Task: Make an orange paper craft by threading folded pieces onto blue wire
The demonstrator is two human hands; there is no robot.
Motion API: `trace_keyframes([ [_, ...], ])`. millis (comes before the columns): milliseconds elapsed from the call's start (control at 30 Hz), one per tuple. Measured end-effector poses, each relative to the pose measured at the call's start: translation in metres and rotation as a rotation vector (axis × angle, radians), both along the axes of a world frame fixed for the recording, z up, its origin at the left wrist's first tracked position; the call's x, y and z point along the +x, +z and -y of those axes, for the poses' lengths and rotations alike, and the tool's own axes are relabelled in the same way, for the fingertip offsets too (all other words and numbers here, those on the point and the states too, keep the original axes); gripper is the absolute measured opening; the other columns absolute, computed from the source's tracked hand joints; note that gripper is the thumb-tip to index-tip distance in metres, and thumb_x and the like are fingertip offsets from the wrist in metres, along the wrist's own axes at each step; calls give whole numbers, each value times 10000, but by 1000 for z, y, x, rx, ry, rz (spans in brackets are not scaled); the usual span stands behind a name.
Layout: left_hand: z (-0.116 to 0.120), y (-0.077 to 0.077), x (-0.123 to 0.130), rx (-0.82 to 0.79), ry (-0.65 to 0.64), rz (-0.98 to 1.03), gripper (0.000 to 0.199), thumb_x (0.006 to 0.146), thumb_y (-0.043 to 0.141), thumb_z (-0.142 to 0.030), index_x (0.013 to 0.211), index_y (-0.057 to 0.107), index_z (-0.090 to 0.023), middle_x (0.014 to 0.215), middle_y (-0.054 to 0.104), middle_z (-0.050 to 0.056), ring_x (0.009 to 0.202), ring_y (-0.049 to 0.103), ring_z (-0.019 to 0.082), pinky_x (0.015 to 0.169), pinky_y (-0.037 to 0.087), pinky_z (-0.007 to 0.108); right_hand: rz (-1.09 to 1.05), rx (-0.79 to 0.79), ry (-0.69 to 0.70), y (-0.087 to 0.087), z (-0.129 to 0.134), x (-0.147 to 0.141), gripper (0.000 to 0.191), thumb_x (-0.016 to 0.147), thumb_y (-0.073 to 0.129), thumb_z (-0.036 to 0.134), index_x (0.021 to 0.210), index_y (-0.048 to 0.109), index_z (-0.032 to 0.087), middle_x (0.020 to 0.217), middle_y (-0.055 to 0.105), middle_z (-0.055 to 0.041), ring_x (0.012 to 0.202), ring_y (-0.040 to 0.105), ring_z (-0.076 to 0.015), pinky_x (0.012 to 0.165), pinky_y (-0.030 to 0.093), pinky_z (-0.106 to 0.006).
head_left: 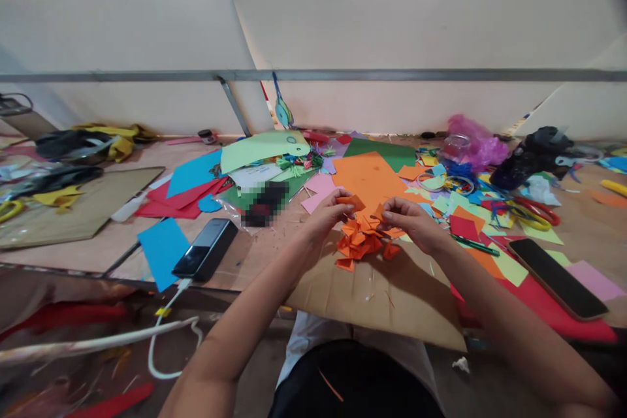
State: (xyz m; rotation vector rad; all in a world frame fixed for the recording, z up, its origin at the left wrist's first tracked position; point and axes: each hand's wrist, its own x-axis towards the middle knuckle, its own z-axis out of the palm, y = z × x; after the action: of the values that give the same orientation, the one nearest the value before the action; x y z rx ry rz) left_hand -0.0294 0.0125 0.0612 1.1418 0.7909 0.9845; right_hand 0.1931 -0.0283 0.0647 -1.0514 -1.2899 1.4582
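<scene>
Both hands are raised over a pile of small folded orange paper pieces (360,241) on a brown cardboard sheet (392,297). My left hand (336,209) pinches a small orange paper piece (353,202) between thumb and fingers. Across from it, my right hand (409,222) is closed at the fingertips on another bit of orange paper (377,211). Whether the two bits are joined cannot be made out. Just behind the hands lies a large orange paper sheet (367,176).
Left of my arm are a black power bank (208,251) with a white cable and blue paper (164,251). To the right lie a phone (556,277), a green pen (474,245), scissors (531,214) and paper scraps. A white panel (416,26) stands behind the table.
</scene>
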Motion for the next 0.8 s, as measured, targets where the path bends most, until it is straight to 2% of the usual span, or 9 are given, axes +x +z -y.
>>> trace_keyframes([
  [200,-33,-8,4,8,18,1,436,724,773,-553,819,581,-173,747,577,-17,555,519,80,546,428,226,-157,-57,-48,-4,-46,-7,411,585,933,401,796,645,198,780,625,40,654,641,-111,684,514,-283],
  [300,-48,-6,1,37,26,-81,441,724,765,-575,824,656,-159,778,614,22,597,528,101,531,416,234,-165,-46,-45,-5,-67,-6,396,567,938,379,775,652,201,771,622,35,667,622,-110,683,523,-284],
  [367,-57,-2,-1,105,32,-164,397,760,743,-533,909,726,-165,856,661,51,650,554,120,550,419,241,-153,-26,-56,-5,-81,-5,387,575,930,372,783,649,206,769,623,32,667,617,-116,678,524,-293],
  [433,-64,1,-2,204,15,-267,391,791,725,-464,1077,748,-199,887,682,47,664,561,128,571,426,248,-149,-9,-88,-4,-93,-3,377,586,915,367,800,648,210,770,622,33,649,612,-116,669,516,-298],
  [500,-71,1,0,318,-15,-365,469,816,704,-397,1258,693,-238,851,683,21,673,575,136,607,445,251,-158,-17,-115,-4,-102,-2,368,589,902,355,821,655,211,770,623,34,625,607,-110,666,507,-298],
  [567,-76,-1,5,425,-46,-435,507,845,671,-353,1342,638,-259,792,677,-5,690,601,143,658,464,253,-169,-44,-123,-6,-109,-1,366,582,893,342,834,663,209,762,625,31,615,606,-111,666,500,-297],
  [667,-83,-10,16,505,-48,-475,361,892,596,-315,1236,688,-255,779,696,-5,742,647,156,725,478,260,-163,-67,-116,-11,-115,-1,373,567,889,340,829,657,209,770,633,20,619,609,-120,654,492,-297],
  [800,-91,-25,30,449,25,-402,199,901,581,-343,937,721,-207,818,708,20,771,645,166,720,473,263,-109,-48,-110,-16,-116,2,359,624,860,428,822,656,209,769,624,7,634,587,-130,635,467,-296],
])
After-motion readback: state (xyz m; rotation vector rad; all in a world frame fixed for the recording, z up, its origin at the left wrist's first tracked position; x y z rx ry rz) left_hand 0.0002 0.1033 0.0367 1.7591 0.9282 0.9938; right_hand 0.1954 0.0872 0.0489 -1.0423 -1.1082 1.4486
